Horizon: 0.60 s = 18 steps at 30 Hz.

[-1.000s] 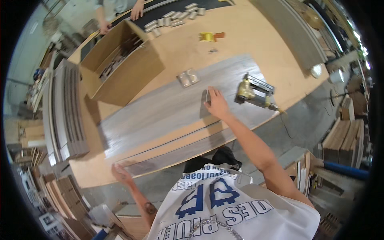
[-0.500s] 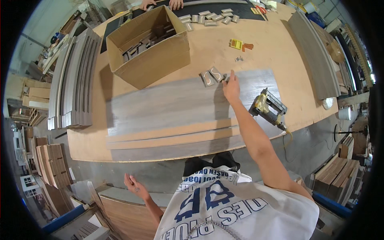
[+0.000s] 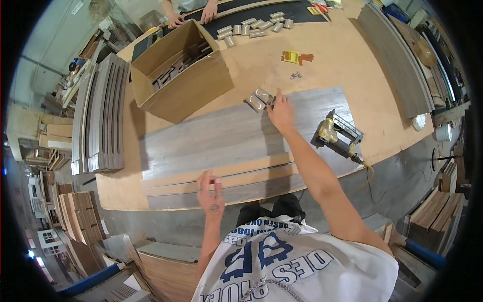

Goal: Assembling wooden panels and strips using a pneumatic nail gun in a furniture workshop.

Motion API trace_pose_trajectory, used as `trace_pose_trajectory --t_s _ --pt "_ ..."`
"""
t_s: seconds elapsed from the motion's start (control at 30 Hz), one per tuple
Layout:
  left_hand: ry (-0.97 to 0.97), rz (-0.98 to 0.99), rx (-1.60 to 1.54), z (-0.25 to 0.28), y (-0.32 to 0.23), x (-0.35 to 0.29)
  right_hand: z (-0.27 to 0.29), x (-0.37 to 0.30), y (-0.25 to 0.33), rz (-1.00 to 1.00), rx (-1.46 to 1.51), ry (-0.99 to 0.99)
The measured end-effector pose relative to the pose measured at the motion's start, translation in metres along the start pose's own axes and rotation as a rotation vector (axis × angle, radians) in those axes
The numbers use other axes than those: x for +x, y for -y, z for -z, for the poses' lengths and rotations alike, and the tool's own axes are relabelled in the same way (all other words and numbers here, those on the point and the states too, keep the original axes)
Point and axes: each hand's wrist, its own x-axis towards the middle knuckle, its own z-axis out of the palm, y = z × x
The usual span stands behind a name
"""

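Head view: your right hand [image 3: 282, 115] reaches over the far edge of the wide grey board [image 3: 211, 138], fingers partly bent, fingertips at two small blocks [image 3: 255, 102] that bear pale squiggles and sit along that edge. Whether those fingers pinch anything, I cannot tell. Your left hand [image 3: 209, 195] is above the board's near side, half open with fingers loosely curled, and nothing shows in its grasp. A nail gun [image 3: 329, 133] lies on the board's right end. Beyond the board's left half you have an open cardboard box [image 3: 188, 95]; beyond its right half, a yellow case [image 3: 290, 56] beside orange pieces [image 3: 306, 59].
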Motion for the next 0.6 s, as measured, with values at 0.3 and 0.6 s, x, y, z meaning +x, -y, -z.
trace_pose_trajectory --t_s 0.3,0.6 --pt "0.381 -0.075 -0.097 -0.068 -0.042 -0.016 -0.006 0.017 -0.007 0.139 -0.013 -0.126" --pt "0.439 -0.053 -0.037 -0.09 -0.059 -0.041 0.009 0.014 -0.018 0.159 0.113 0.04"
